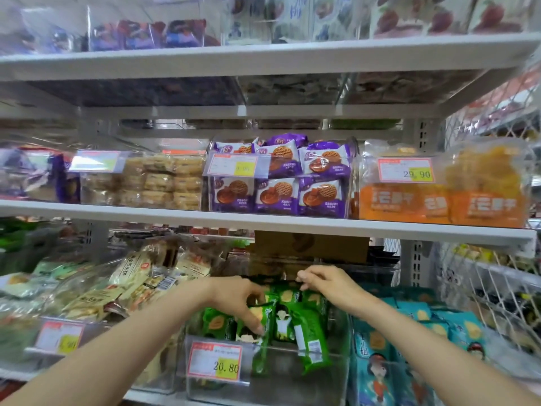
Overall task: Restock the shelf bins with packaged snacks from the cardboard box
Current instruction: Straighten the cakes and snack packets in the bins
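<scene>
— Where are your hands?
— Both reach into the clear bin [292, 379] with the 20.80 price tag [215, 361]. Your left hand [243, 300] grips one of the green snack packets [308, 335] between thumb and fingers. Your right hand [328, 285] pinches the packet tops at the back.

— And the stock?
— The packets stand on end in the bin's rear half, and 2 lean forward. The cardboard box [310, 247] sits just behind the bin, under the shelf holding purple biscuit packets [281, 180]. Teal packets [409, 332] fill the next bin to the right.
</scene>
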{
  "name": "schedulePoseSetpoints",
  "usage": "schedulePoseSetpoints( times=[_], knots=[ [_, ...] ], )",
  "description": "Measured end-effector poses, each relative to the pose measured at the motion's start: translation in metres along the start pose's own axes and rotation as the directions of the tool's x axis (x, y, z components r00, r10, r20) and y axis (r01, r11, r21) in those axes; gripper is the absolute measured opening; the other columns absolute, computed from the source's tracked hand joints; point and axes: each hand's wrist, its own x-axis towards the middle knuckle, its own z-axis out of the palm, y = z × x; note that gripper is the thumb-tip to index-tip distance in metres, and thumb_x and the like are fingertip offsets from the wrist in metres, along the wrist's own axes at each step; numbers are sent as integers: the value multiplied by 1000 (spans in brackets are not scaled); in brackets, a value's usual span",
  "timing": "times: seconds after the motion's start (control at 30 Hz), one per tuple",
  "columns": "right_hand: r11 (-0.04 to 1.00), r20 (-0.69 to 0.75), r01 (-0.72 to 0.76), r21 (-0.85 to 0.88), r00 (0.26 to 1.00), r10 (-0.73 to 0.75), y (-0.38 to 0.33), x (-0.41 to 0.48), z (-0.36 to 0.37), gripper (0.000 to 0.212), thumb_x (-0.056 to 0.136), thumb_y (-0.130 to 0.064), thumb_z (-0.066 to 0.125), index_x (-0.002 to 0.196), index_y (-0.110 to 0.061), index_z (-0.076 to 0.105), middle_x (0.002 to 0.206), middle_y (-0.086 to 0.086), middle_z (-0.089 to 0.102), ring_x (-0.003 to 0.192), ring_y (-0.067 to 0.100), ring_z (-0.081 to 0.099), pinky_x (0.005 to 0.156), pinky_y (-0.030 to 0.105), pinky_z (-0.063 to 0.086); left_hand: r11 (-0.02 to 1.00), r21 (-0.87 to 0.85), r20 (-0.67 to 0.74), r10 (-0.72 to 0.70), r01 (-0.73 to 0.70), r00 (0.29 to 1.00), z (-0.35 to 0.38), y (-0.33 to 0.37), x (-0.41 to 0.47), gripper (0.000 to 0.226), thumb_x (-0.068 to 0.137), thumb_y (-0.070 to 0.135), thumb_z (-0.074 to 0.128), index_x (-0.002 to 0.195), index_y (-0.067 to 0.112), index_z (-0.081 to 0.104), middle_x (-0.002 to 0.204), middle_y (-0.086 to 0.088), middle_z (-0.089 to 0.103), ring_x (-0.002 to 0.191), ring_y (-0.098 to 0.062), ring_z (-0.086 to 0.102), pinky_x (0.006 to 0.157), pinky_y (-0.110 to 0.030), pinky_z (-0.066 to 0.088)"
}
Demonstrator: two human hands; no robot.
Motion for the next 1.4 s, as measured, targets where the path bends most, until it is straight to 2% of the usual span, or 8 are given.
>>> schedulePoseSetpoints(
  times=[0.2,0.37,0.6,0.7,1.03,1.17,1.33,1.4],
  knots=[
    [999,-43,30,19,999,-29,-1,-2,1,26,95,-39,48,91,-23,68,89,-9,69,90,10,65,85,35,53,986,166,69,19,-31,997,17,-5,11,54,78,49,67,116,13,53,104,0,55,87,-16,48,76,-28,39],
    [998,-96,52,-35,994,-56,-2,-6,-1,30,95,-38,49,97,-16,71,94,-8,68,89,8,63,85,27,48,971,238,30,25,-31,999,19,-12,16,54,77,50,68,115,13,54,116,-7,56,101,-23,52,84,-34,43],
    [942,-57,122,-311,987,-147,9,-21,-38,14,90,-39,59,92,-30,69,95,-15,66,92,1,57,87,31,47,982,-132,-182,112,-137,977,6,8,27,40,81,47,65,109,19,59,99,3,64,89,-9,59,85,-26,46],
    [915,-43,123,-385,988,-151,16,-34,-52,14,89,-40,58,97,-33,68,99,-17,62,97,0,54,91,29,44,987,-110,-254,90,-121,963,10,25,61,46,83,40,66,119,15,52,115,-2,62,103,-15,58,91,-27,45],
    [936,-50,101,-337,991,-125,35,-64,-63,17,89,-27,61,87,-44,59,97,-17,60,91,-5,55,78,12,41,994,-93,26,-60,62,998,24,61,99,73,80,46,68,135,10,37,138,-7,43,117,-24,49,94,-33,44],
    [947,-72,108,-303,988,-136,40,-64,-54,20,89,-26,62,86,-45,58,98,-15,60,94,-4,55,78,13,42,964,-262,110,-25,54,994,26,68,91,74,85,27,67,143,9,25,144,-9,36,70,-7,57,79,-22,50],
    [957,-141,116,-266,977,-157,36,-59,-49,19,89,-24,61,85,-42,59,94,-14,59,92,-1,55,84,23,47,906,-422,-145,-31,-34,989,20,54,87,63,80,29,71,131,9,38,119,-7,56,97,-20,62,65,-25,52],
    [956,-200,138,-259,961,-193,28,-54,-48,19,88,-26,63,88,-45,58,95,-17,58,95,0,53,86,26,47,822,-564,-236,-77,-73,969,13,50,81,50,83,28,68,125,17,43,103,0,59,85,-13,61,56,-21,53]
  ],
)
